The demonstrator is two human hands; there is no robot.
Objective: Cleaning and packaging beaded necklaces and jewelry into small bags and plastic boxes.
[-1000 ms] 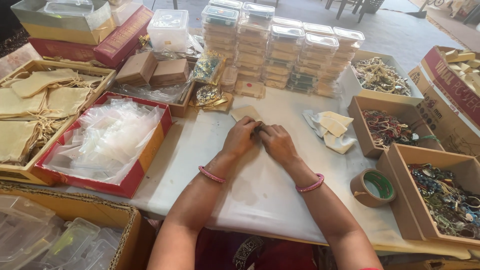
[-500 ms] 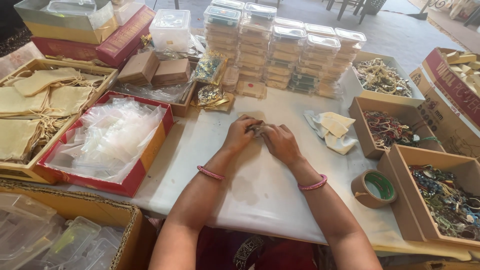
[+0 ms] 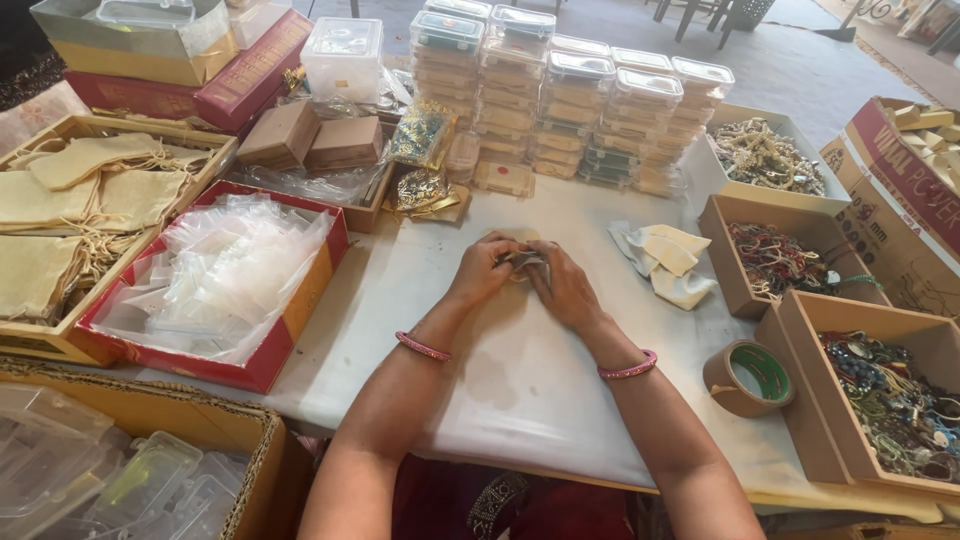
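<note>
White table (image 3: 520, 400), both hands meet at its middle: left hand (image 3: 487, 268) and right hand (image 3: 563, 288) curl shut around 1 small clear packet (image 3: 523, 261) with something dark inside. Packing looks midway, packet not yet set down; red box (image 3: 300, 300) of empty bags and 3 jewellery boxes (image 3: 790, 310) seem left to work through.

Soft, even daylight fills the scene, bright but not harsh. The white surface (image 3: 520, 390) reflects a mild sheen with no hard glare. Faint, blurry shadows lie under both forearms and beside the red box (image 3: 300, 300). The centre is fairly sharp; the clear bags (image 3: 220, 270) look washed out. Wide-angle distortion bends the edges, and the corners look softer and slightly dimmer.
</note>
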